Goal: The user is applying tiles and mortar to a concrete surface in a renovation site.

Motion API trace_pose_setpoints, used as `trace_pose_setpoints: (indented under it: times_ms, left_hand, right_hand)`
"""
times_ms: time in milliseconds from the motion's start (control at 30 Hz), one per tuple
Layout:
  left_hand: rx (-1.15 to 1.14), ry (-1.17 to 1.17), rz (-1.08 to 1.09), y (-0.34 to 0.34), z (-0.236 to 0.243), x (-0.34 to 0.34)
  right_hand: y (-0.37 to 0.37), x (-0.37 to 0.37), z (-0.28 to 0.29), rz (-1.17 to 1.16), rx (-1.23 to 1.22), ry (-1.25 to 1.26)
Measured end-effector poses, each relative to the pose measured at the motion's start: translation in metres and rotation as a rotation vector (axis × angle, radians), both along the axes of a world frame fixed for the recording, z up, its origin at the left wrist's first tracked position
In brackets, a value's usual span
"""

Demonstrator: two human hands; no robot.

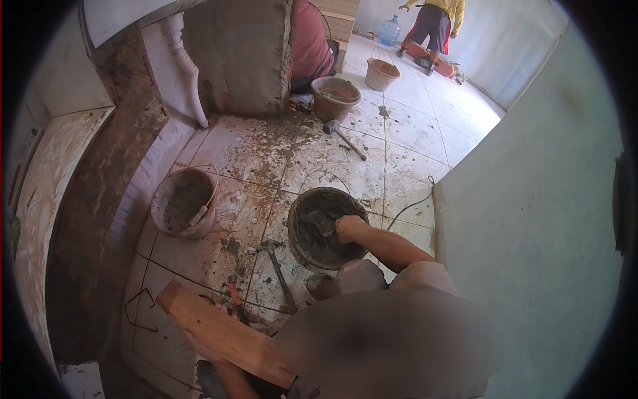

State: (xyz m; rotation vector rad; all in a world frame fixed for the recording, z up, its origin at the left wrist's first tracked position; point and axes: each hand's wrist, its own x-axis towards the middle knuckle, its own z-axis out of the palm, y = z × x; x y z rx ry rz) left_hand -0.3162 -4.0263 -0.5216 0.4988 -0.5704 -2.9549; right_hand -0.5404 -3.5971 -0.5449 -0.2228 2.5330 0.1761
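My right hand (349,228) reaches into a round bucket (297,249) of wet grey mortar (312,241). Its fingers are closed on the handle of a trowel (321,223), whose blade lies partly in the mortar. At the lower left, my left hand (203,347) grips the edge of a reddish-brown wooden board (222,326), which slants across the floor's near side. Most of that hand's fingers are under the board. A grey blur covers the lower middle, including the board's near end.
Close by lie a hammer (280,276), a red-handled tool (235,294) and a bent wire (136,311). Left stands another bucket (207,223); beyond are a mallet (345,141) and two buckets (337,110). One person (435,26) stands far off; another (312,43) sits behind the wall.
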Motion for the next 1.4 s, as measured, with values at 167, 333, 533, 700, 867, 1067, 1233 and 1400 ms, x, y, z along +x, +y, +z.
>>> trace_pose_setpoints:
  times_ms: [167, 333, 533, 700, 867, 1067, 1233, 1400]
  left_hand:
    - [-1.438, -0.213, 0.159, -0.011, -0.026, 0.005]
    - [-0.086, 0.034, -0.006, -0.006, 0.017, -0.005]
    - [-0.118, -0.118, 0.029, -0.019, 0.023, 0.005]
    - [-0.065, -0.06, 0.007, -0.017, 0.028, 0.002]
    - [-0.053, -0.121, -0.002, -0.022, 0.028, -0.01]
    - [-0.068, -0.031, -0.054, -0.016, 0.021, -0.019]
    - [-0.122, -0.059, -0.045, -0.025, 0.004, -0.027]
    - [0.118, 0.027, -0.153, -0.014, 0.018, -0.03]
  right_hand:
    - [-0.008, 0.001, 0.009, -0.062, -0.037, -0.101]
    - [0.032, 0.001, -0.022, -0.14, -0.223, 0.113]
    - [0.008, 0.015, 0.016, -0.524, -0.538, -0.182]
    - [0.023, 0.027, 0.018, -0.683, -0.706, -0.275]
    - [0.029, 0.035, 0.005, -0.854, -0.842, -0.348]
    - [0.035, 0.047, 0.002, -0.924, -0.951, -0.348]
    - [0.051, 0.073, 0.007, -1.057, -1.083, -0.217]
    - [0.064, 0.116, 0.014, -1.057, -1.16, 0.099]
